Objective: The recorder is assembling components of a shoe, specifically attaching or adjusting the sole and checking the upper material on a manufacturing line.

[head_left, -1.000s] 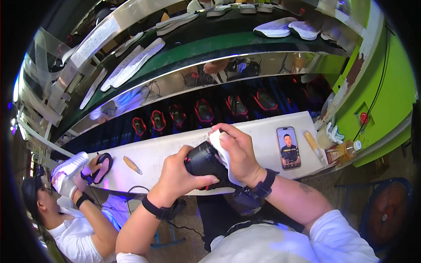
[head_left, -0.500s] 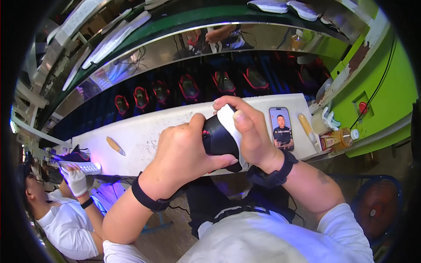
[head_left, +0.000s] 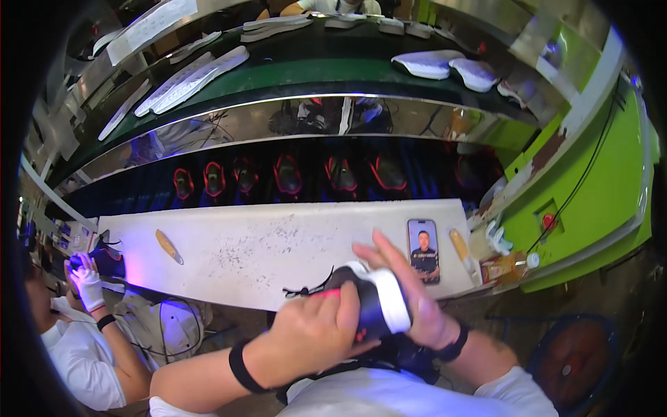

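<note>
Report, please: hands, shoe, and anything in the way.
Left hand gripping dark shoe; right hand open along white sole. Shoe tilted, sole toward right hand. Phone on white table, beyond right hand, apart from shoe.

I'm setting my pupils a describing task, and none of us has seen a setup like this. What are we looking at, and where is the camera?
There is no robot here: the two bare hands belong to a person wearing a wide fisheye camera on the head, looking down. That lens makes straight edges look bent.

The left hand grips a black shoe. The right hand, its fingers stretched out, lies along the shoe's white sole.

On the white bench lie a wooden-handled tool toward the left and, toward the right, a phone and a second tool. Beyond, loose soles rest on a green belt. The gloved hand at far left is a co-worker's.
</note>
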`<state>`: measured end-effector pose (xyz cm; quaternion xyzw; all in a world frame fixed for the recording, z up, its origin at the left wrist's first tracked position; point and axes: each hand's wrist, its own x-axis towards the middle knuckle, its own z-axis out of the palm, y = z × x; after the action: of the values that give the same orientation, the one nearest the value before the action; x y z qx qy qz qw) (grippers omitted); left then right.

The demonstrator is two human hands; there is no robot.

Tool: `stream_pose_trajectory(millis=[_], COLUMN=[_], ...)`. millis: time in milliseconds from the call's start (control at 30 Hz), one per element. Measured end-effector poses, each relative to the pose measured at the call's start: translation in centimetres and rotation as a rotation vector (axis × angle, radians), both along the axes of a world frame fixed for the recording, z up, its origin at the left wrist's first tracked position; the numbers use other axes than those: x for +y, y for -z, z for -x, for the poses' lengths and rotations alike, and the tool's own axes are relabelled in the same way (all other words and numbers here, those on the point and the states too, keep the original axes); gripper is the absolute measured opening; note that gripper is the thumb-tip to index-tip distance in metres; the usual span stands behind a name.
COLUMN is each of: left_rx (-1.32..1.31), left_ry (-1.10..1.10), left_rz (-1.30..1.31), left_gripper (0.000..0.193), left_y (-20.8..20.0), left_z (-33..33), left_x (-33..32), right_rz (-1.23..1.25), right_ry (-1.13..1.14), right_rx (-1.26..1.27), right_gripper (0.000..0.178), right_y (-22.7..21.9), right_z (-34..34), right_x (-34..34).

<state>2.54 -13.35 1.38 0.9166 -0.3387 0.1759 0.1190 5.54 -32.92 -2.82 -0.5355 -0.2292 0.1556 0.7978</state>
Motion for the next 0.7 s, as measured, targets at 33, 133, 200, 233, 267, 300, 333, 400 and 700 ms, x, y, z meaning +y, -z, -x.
stream_pose_trajectory(millis=[33, 133, 200, 233, 267, 300, 333, 400, 700], left_rx=[-0.091, -0.179, -0.315, -0.307, -0.303, -0.297, -0.289, -0.119, -0.373], left_ry=[0.040, 0.036, -0.032, -0.033, -0.043, -0.051, -0.050, -0.221, 0.167], left_rz=[0.001, -0.084, -0.122, -0.120, -0.105, -0.089, -0.088, -0.110, -0.091], left_gripper=[0.078, 0.058, 0.025, 0.025, 0.028, 0.030, 0.030, 0.037, 0.015], left_y=[1.1, 2.0, 2.1, 2.3, 2.5, 2.7, 2.5, 2.0, 2.6], left_z=[0.5, 1.8, 2.4, 2.5, 2.6, 2.7, 3.4, 4.7, 0.3], left_x=[0.0, 0.0, 0.0, 0.0, 0.0, -0.1, -0.5, -1.6, -0.6], right_rz=[-0.018, 0.078, 0.057, 0.040, 0.042, 0.026, 0.010, 0.000, 0.225], right_ry=[0.075, 0.233, 0.303, 0.329, 0.328, 0.368, 0.409, 0.383, -0.119], right_rx=[-0.022, -0.218, -0.294, -0.301, -0.294, -0.299, -0.306, -0.298, -0.557], right_gripper=[0.098, 0.049, 0.039, 0.036, 0.036, 0.035, 0.033, 0.037, 0.072], right_y=[0.7, 1.2, 1.3, 1.4, 1.4, 1.5, 1.6, 2.2, 0.2], right_z=[0.9, 1.7, 2.0, 2.1, 2.1, 2.1, 2.0, 1.9, -2.0], right_x=[0.1, -0.4, 0.2, 0.4, 0.6, 0.5, 0.4, 0.1, -2.2])
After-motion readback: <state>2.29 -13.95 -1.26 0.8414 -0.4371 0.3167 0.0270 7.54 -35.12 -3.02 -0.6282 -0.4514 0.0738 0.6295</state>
